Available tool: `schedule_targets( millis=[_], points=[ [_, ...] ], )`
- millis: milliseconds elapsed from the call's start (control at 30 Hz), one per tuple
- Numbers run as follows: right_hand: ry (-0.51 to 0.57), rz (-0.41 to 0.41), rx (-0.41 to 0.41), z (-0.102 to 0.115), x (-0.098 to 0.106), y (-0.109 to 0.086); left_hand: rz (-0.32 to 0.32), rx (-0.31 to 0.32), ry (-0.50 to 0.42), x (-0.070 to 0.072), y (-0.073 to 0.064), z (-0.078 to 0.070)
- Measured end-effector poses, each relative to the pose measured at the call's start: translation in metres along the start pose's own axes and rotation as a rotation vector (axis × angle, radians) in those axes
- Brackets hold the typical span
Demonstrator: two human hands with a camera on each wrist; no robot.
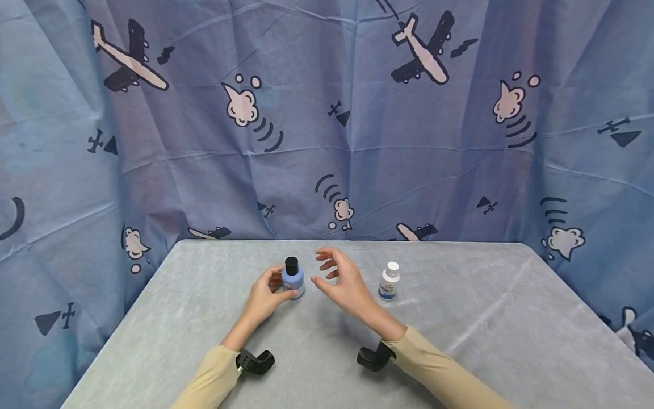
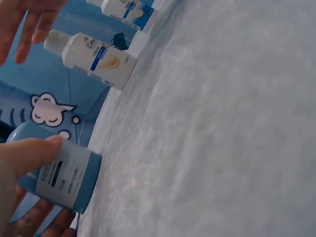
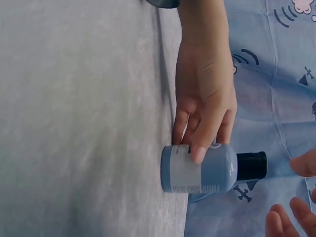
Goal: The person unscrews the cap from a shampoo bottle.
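Note:
A blue bottle with a black cap (image 1: 293, 278) stands upright on the table. My left hand (image 1: 265, 295) grips it from the left, thumb on the near side and fingers behind. In the left wrist view, the thumb lies across the upper part of the blue bottle's (image 2: 64, 173) white label. My right hand (image 1: 344, 284) hovers to the right of the blue bottle, apart from it, fingers loosely bent and holding nothing. Its fingertips also show at the edge of the right wrist view, beyond the black cap (image 3: 252, 165).
A small white bottle (image 1: 389, 281) stands right of my right hand. The left wrist view shows two white bottles, a nearer one (image 2: 101, 60) and a farther one (image 2: 131, 12); my right hand mostly hides one in the head view. A patterned curtain (image 1: 306, 113) hangs behind the grey-covered table (image 1: 485, 318).

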State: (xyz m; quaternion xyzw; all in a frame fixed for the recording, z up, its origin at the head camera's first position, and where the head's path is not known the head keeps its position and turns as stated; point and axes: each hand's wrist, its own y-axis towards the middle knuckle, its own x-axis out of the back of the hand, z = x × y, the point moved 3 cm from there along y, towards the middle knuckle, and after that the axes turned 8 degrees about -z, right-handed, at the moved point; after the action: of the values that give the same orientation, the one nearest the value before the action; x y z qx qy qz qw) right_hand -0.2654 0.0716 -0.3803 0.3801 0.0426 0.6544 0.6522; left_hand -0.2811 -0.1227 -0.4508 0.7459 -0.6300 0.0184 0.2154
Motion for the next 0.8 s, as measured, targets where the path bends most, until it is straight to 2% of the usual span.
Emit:
schedule_targets(
  millis=[133,300,500,800],
  points=[
    [0.004,0.022,-0.022,0.002,-0.002,0.001,0.003,-0.016,0.008,-0.004,0.001,0.001],
    [0.018,0.042,-0.029,0.005,-0.005,0.002,-0.022,-0.031,0.009,-0.005,0.000,0.000],
    [0.045,0.038,-0.026,0.007,-0.009,0.004,-0.054,-0.038,0.045,-0.007,-0.002,-0.001],
    [0.024,0.036,-0.045,0.008,-0.015,0.009,-0.090,-0.092,0.051,-0.007,-0.005,-0.005]
  ],
)
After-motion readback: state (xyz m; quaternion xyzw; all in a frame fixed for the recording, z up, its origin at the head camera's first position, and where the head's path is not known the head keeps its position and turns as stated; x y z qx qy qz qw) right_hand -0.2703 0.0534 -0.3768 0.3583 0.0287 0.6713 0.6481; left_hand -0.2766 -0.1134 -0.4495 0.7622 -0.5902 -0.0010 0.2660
